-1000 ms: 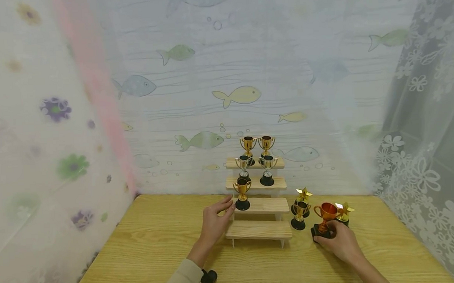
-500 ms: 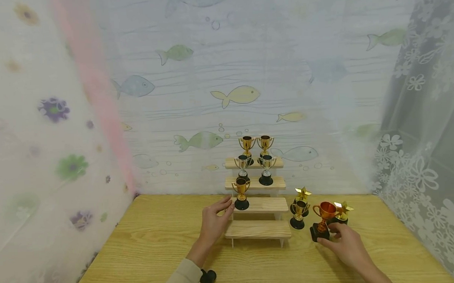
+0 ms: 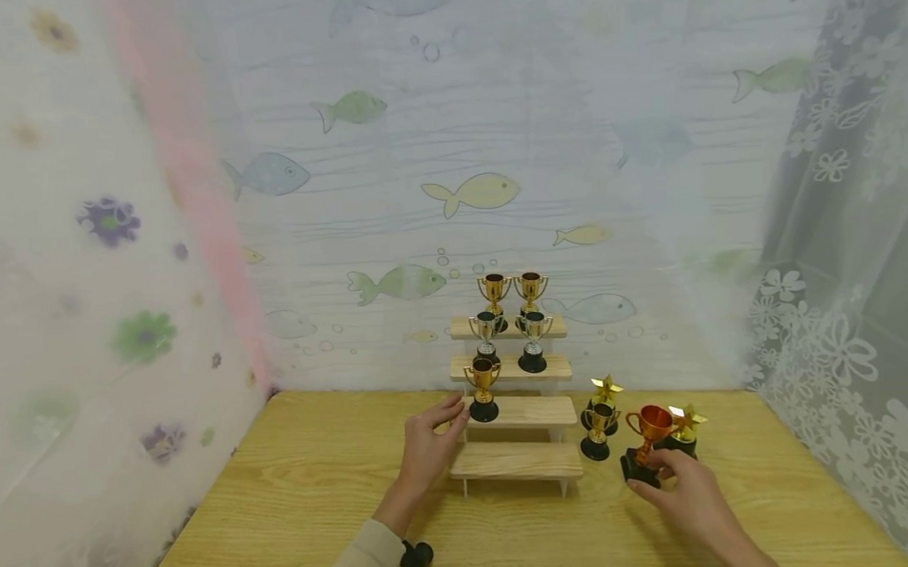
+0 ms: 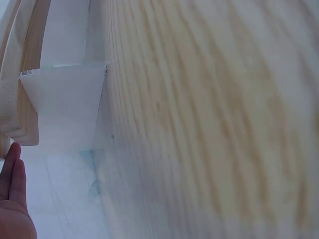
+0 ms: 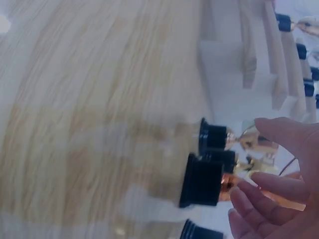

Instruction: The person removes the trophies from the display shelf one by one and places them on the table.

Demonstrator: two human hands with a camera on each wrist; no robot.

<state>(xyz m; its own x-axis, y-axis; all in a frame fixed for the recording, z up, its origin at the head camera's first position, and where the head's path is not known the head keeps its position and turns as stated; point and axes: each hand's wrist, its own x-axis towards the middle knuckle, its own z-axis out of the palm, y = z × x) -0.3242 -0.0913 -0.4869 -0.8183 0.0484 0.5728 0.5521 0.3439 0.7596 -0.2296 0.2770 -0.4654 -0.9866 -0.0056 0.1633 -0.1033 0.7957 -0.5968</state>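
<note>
My left hand (image 3: 428,443) rests with its fingertips against the left end of a tiered wooden display stand (image 3: 537,411). In the left wrist view its fingers (image 4: 18,174) reach straight to a tier's end. On that tier stands a bronze trophy (image 3: 483,381). Right of the stand, my right hand (image 3: 690,488) holds a copper-red trophy (image 3: 657,423) low down, fingers at the stem and thumb in front of the black base. In the right wrist view the fingers curl at the stem above the square base (image 5: 203,181), and the thumb stands apart from them.
Two gold trophies (image 3: 530,287) top the stand, two silver ones (image 3: 533,335) below. The lowest tier (image 3: 516,461) is bare. A small trophy (image 3: 598,424) and two star trophies (image 3: 607,387) stand around the copper-red one. A black object (image 3: 416,558) appears near my left sleeve.
My right fingers, around the copper-red trophy a second ago, loosened half a second ago and have closed back in at its stem. The trophy and my left hand have barely moved.
</note>
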